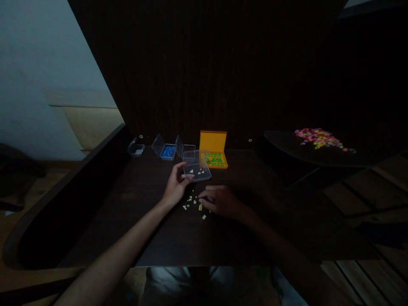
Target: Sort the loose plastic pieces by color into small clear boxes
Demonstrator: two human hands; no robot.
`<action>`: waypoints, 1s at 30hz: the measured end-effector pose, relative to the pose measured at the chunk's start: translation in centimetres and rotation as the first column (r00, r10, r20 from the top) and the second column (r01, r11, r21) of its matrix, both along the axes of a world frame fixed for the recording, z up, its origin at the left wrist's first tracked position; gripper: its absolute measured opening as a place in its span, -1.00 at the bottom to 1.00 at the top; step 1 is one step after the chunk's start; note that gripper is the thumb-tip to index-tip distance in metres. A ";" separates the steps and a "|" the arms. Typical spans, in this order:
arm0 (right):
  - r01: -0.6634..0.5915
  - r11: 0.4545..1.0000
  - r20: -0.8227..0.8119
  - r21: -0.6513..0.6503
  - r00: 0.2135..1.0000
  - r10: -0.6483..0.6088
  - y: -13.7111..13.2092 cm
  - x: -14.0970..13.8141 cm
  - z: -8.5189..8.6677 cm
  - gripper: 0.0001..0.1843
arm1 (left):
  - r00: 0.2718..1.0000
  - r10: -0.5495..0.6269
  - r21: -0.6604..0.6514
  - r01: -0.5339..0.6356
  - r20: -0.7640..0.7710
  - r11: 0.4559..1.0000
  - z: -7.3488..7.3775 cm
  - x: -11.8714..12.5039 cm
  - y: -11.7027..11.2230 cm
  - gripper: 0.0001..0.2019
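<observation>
The scene is dim. My left hand [176,183] reaches to the near left corner of a clear plastic box [198,171] that holds a few pale small pieces; its fingers are curled at the box's edge. My right hand [220,200] rests palm down on the dark table [159,229], fingers pinched together beside several small pale and yellow pieces [192,202] scattered between the two hands. What the fingertips hold, if anything, is too small to see.
Behind the clear box stand an open orange case [213,151] with green pieces, a clear box of blue pieces [167,151], another clear box [188,148] and a small grey tray [136,148]. A pile of multicoloured pieces [319,138] lies on a side shelf at right.
</observation>
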State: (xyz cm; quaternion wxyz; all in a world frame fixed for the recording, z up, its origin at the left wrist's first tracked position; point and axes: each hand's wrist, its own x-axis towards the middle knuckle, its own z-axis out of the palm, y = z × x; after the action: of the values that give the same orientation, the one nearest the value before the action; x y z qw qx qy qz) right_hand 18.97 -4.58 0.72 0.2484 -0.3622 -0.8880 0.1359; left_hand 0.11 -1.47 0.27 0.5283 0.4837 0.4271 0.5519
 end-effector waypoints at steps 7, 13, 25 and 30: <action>-0.021 1.000 0.068 0.019 0.998 0.019 -0.3 -1.2 -1.4 -0.81 | 1.000 -0.004 0.009 0.004 0.011 1.000 0.2 0.4 -0.4 -0.50; 0.002 1.000 0.128 0.015 0.992 -0.004 -0.1 -1.1 -1.3 -0.85 | 1.000 -0.013 -0.010 0.013 0.001 1.000 0.5 0.5 -0.6 -0.49; 0.000 1.000 0.125 -0.005 0.992 0.001 -0.1 -1.0 -1.3 -0.89 | 0.999 -0.028 0.010 0.028 -0.027 1.000 0.7 0.6 -0.8 -0.51; 0.004 1.000 0.111 0.007 0.994 -0.005 0.0 -1.0 -1.6 -0.88 | 0.998 -0.025 0.019 0.026 -0.050 0.999 0.6 0.5 -0.8 -0.52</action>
State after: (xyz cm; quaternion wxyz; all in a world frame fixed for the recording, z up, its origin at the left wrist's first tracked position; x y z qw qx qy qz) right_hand 18.00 -4.63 -0.86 0.2002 -0.3705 -0.9001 0.1117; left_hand 0.62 -2.25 0.88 0.5197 0.5079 0.4284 0.5371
